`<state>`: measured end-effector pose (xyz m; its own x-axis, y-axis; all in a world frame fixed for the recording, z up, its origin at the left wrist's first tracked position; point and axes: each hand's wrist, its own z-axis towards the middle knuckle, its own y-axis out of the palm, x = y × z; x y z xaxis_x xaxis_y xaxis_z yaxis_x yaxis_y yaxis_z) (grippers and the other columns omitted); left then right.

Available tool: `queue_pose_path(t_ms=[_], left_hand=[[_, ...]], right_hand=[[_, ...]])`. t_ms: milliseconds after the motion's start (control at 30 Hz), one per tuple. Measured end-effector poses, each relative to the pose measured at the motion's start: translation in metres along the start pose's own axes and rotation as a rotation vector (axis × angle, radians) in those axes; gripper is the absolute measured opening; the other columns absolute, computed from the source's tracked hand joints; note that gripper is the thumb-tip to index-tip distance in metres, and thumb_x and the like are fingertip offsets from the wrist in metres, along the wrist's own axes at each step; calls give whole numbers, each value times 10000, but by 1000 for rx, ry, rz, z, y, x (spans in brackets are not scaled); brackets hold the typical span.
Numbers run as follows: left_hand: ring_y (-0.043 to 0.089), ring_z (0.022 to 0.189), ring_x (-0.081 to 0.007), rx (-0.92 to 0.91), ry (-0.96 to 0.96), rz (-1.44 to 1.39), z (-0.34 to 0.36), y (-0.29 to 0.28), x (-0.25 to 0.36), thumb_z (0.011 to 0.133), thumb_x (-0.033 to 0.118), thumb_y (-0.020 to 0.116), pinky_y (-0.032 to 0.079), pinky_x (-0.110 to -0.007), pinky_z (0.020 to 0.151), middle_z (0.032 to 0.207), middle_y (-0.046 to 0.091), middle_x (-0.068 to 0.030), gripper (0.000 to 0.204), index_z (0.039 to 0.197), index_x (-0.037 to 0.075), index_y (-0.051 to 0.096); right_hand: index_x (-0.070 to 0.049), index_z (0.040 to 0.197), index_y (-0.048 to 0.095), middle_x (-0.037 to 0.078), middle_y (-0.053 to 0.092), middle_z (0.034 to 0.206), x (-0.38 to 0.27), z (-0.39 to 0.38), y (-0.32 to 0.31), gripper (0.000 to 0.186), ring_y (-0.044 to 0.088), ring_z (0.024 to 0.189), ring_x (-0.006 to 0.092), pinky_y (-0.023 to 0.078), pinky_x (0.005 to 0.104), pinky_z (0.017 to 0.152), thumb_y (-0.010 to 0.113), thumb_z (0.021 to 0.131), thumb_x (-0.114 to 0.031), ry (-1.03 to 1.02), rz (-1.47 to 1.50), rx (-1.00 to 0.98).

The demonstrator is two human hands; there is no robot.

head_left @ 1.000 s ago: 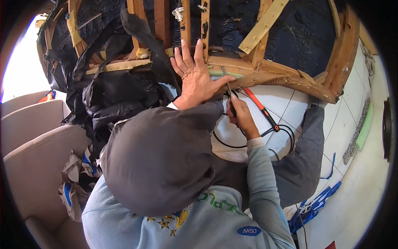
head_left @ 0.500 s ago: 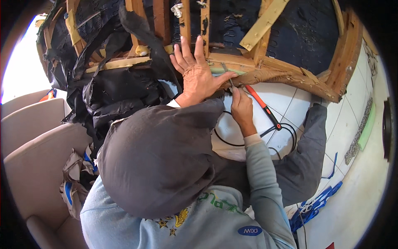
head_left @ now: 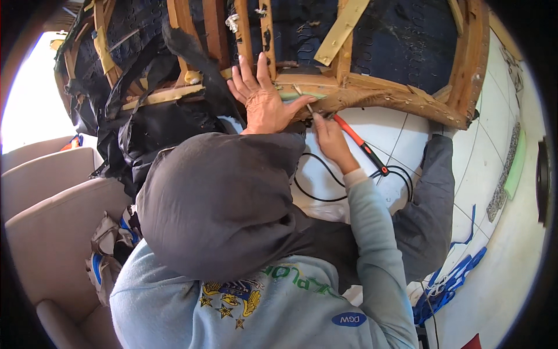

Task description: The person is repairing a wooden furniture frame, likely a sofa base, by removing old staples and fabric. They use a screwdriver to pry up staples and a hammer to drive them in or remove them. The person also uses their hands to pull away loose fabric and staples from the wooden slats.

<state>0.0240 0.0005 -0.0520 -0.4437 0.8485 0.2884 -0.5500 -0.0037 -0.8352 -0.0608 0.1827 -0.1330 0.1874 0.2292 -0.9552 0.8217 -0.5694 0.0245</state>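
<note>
My left hand point(head_left: 264, 107) lies with fingers spread on a wooden furniture frame point(head_left: 372, 86), its thumb stretched toward a thin metal tool point(head_left: 299, 92). The fingers of my right hand point(head_left: 332, 141) are closed on that tool's shaft, below the curved front rail. The tool's tip rests against the rail near a pale green strip point(head_left: 317, 96); its exact kind cannot be made out. Just right of my right hand, a tool with a red and black handle point(head_left: 363, 145) slants over the tiles, its upper end hidden by the rail and hand.
Torn black fabric point(head_left: 151, 131) hangs from the frame's left side. Black cord point(head_left: 317, 198) curls on the white tiled floor point(head_left: 383, 131). Beige upholstered pieces point(head_left: 64, 215) stand at left. Blue strips point(head_left: 453, 285) and a green foam length point(head_left: 516, 171) lie at right.
The frame and both hands appear slightly farther left and up, largely because the view has shifted. Both hands keep about the same places on the rail and the thin tool.
</note>
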Motion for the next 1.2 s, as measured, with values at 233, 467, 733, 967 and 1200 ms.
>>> queue_pose_path(t_ms=[233, 467, 733, 967, 1200], left_hand=[[37, 1562, -577, -18, -1, 3, -3, 2, -3, 734, 841, 814, 32, -746, 1219, 1711, 48, -343, 1419, 1716, 73, 136], [7, 1569, -570, -38, -21, -66, -3, 3, -6, 827, 740, 813, 4, -732, 1216, 1721, 32, -334, 1289, 1718, 94, 142], [-8, 1570, -568, -68, -58, -95, -4, 2, -6, 877, 640, 822, -5, -737, 1209, 1717, 41, -320, 1199, 1718, 109, 153], [1, 1567, -573, -78, -13, -162, -5, -4, -10, 826, 713, 820, -18, -721, 1224, 1722, 40, -347, 1271, 1725, 86, 176], [-28, 1566, -588, -96, -25, -161, -4, -2, -10, 806, 733, 822, -39, -723, 1224, 1720, 18, -366, 1309, 1726, 77, 161]], right_hand=[[-114, 830, 475, -35, 329, 585, -3, -9, 11, 643, 303, 438, 93, 333, 278, 425, 403, 1122, -682, 274, 504, -275], [-129, 810, 472, -31, 362, 572, -25, -12, 44, 686, 338, 451, 110, 323, 291, 438, 370, 1102, -741, 256, 780, -212], [-1, 878, 636, 110, 629, 714, -12, -42, 20, 584, 590, 651, 225, 449, 385, 630, 516, 1141, -508, 51, -100, 321], [-34, 973, 702, 255, 672, 759, -37, -50, 14, 468, 659, 728, 497, 474, 535, 630, 562, 1120, -456, -79, -500, 395], [-36, 975, 714, 256, 675, 772, -26, -45, 10, 450, 663, 731, 496, 481, 529, 625, 579, 1116, -442, -93, -470, 374]])
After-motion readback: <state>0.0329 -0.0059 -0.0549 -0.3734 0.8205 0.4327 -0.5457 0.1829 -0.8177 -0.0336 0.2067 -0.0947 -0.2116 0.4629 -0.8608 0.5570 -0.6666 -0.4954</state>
